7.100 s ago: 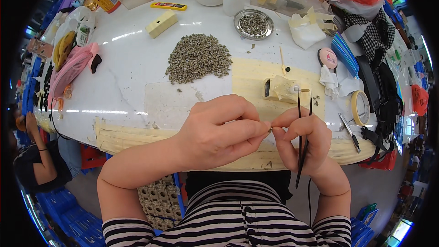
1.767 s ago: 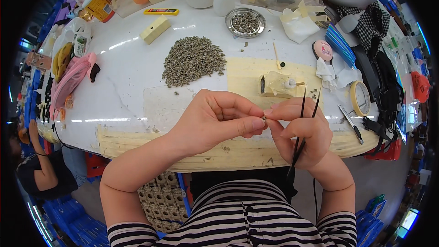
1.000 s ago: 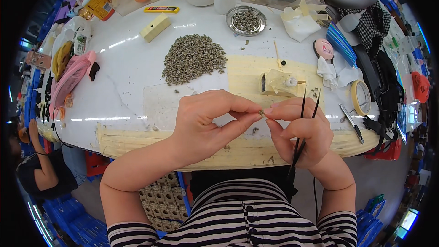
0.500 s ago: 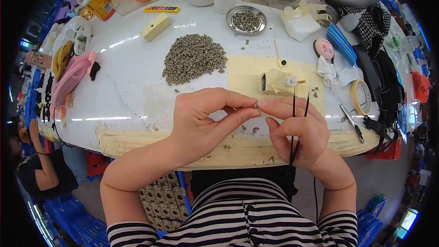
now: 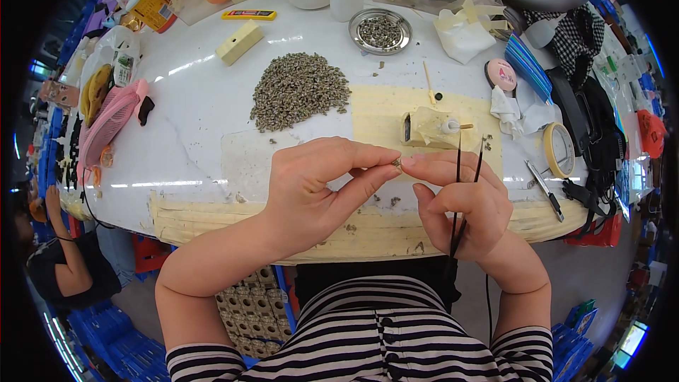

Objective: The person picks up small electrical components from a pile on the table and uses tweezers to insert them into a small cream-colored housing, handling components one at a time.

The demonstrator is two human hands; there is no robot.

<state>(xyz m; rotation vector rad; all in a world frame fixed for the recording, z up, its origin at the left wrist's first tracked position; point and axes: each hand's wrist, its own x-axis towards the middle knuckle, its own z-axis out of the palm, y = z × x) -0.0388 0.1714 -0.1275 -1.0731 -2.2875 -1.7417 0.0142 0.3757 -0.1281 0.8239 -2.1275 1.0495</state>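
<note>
My left hand is closed, its thumb and forefinger pinching a tiny brass-coloured metal part. The forefinger of my right hand touches that part from the other side. Black tweezers are held in the curled fingers of my right hand, tips pointing away from me. Beyond my left hand lies a heap of small metal parts. A tape-wrapped block with a white nozzle-like piece and a short rod stands just past my right hand.
A round metal dish holds more small parts. A cream block and a yellow case lie behind the heap. To the right are a tape roll and a craft knife. A pink mesh pouch sits left. Another person's arm shows far left.
The tweezers and my right hand have shifted very slightly to the right. The small part has turned a little between the fingertips; my left hand keeps its pinch.
</note>
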